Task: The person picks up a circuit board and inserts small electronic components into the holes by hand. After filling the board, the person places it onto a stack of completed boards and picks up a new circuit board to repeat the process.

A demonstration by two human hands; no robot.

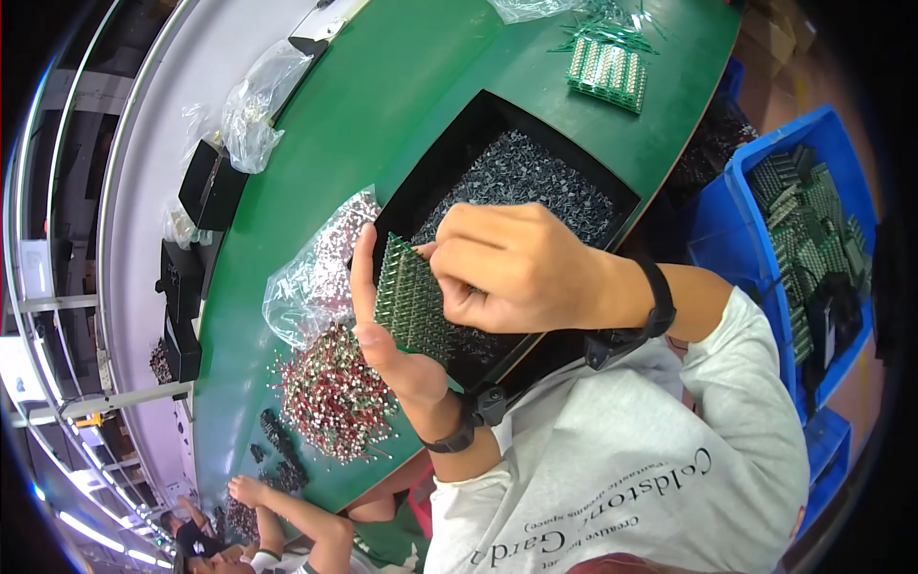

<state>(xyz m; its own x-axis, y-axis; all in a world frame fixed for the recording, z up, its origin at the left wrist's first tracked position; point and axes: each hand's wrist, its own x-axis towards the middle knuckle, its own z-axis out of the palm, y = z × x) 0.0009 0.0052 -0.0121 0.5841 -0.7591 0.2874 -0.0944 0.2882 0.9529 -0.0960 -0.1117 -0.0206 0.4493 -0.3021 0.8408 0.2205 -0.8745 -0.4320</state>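
Observation:
My left hand (406, 368) holds a green circuit board panel (409, 301) tilted up, with its fingers behind the edge and thumb along the near side. Rows of small parts or pins cover the panel's face. My right hand (521, 268) is closed in a pinch at the panel's right edge; whatever its fingertips hold is hidden. Beneath both hands stands a black tray (602, 172) with many small dark pieces (531, 182) in it. Left of my left hand lies a heap of small red and white parts with thin leads (339, 392).
A clear bag of small pale parts (330, 258) adjoins the heap. Stacked board panels (607, 77) lie at the green table's (316, 134) far right. A blue crate (732, 196) of boards stands at right. Black boxes (210, 187) line the left side. Another person's hand (251, 491) works at lower left.

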